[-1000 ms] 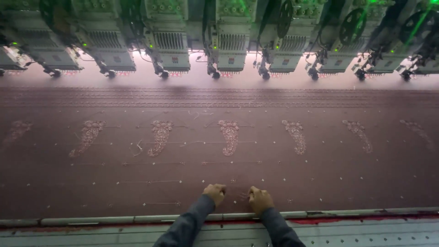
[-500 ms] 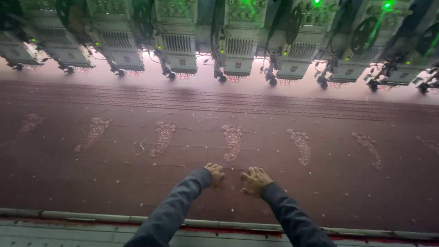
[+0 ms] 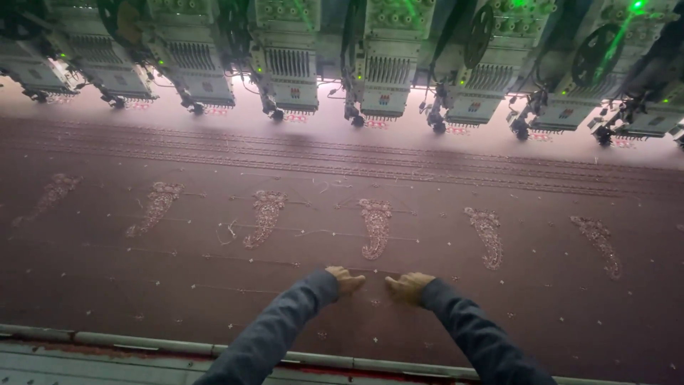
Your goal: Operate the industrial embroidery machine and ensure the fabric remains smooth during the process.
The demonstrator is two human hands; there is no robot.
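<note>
Maroon cloth (image 3: 178, 285) lies stretched under 2 hands, left hand (image 3: 347, 280) and right hand (image 3: 408, 287), both with fingers curled, pressing near a paisley motif (image 3: 375, 227).

Six paisley motifs (image 3: 375, 228) run in a row across one dark red fabric (image 3: 107, 285); seven embroidery heads (image 3: 385, 71) hang above it, with an eighth partly cut off at the right; two hands, the left hand (image 3: 345, 279) and the right hand (image 3: 408, 287), rest on the cloth.
</note>
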